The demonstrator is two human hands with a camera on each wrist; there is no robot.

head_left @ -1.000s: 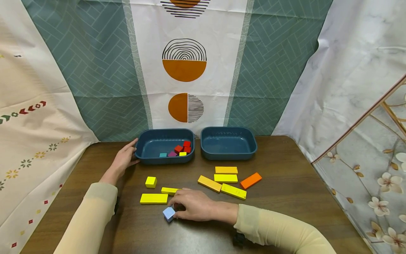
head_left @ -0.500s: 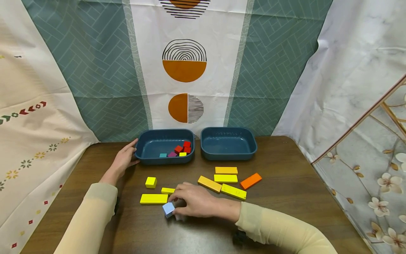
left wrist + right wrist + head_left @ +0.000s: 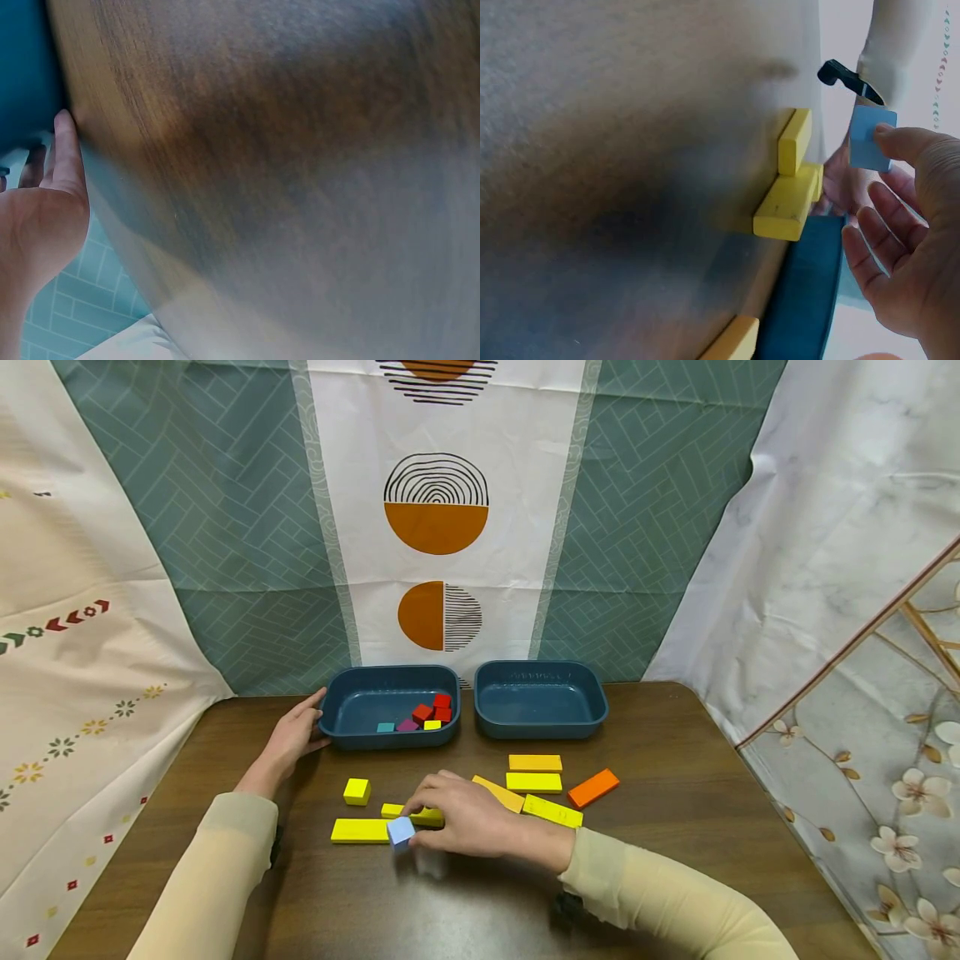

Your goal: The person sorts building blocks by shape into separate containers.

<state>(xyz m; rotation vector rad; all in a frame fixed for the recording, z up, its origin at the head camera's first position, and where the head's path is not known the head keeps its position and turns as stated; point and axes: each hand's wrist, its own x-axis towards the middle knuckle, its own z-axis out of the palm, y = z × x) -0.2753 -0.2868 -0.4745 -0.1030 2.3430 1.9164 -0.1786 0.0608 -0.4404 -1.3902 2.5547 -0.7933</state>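
Note:
My right hand (image 3: 476,820) pinches a light blue cube (image 3: 401,832) between thumb and fingers. In the head view the cube overlaps the right end of a flat yellow block (image 3: 360,831). The right wrist view shows the thumb pressed on one face of the blue cube (image 3: 866,142), the other fingers loosely bent. Behind it lies a yellow block (image 3: 427,817), partly hidden by the hand. My left hand (image 3: 291,739) rests with extended fingers against the left end of a dark blue bin (image 3: 393,741); the left wrist view shows these fingers (image 3: 67,154) at its wall.
Several red cubes (image 3: 422,713) sit in the left bin beside teal, purple and yellow ones. A second blue bin (image 3: 540,729) stands right of it. One yellow cube (image 3: 357,792) lies before the left bin. Yellow and light orange blocks (image 3: 535,763) and an orange block (image 3: 593,787) lie further right.
The right hand has carried the light blue cube up off the table and away from me, toward the yellow blocks. The left hand stays at the bin.

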